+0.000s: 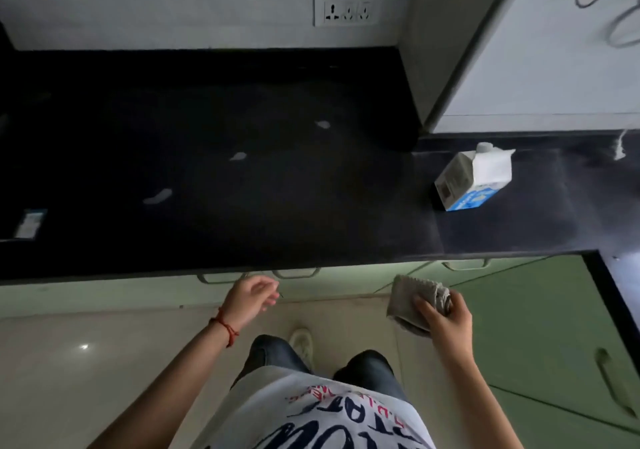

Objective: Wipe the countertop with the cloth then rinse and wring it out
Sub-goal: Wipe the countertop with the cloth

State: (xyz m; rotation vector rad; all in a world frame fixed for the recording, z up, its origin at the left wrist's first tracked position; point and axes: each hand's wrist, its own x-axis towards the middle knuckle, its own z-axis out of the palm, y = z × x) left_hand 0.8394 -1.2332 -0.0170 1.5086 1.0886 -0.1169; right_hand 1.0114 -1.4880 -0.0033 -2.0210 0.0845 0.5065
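Note:
The black countertop (242, 213) stretches across the view, with three pale smears on it: one (157, 196) at front left, one (238, 156) in the middle, one (323, 124) further back. My right hand (446, 320) is below the counter's front edge and grips a folded grey cloth (408, 301). My left hand (251, 298) hovers in front of the drawer handles, fingers loosely apart, holding nothing. No sink or tap is in view.
A white and blue carton (474, 178) stands on the right part of the counter. A small flat packet (30, 223) lies at the far left edge. A socket plate (349, 8) is on the back wall. Green cabinet doors (540, 327) run to the right.

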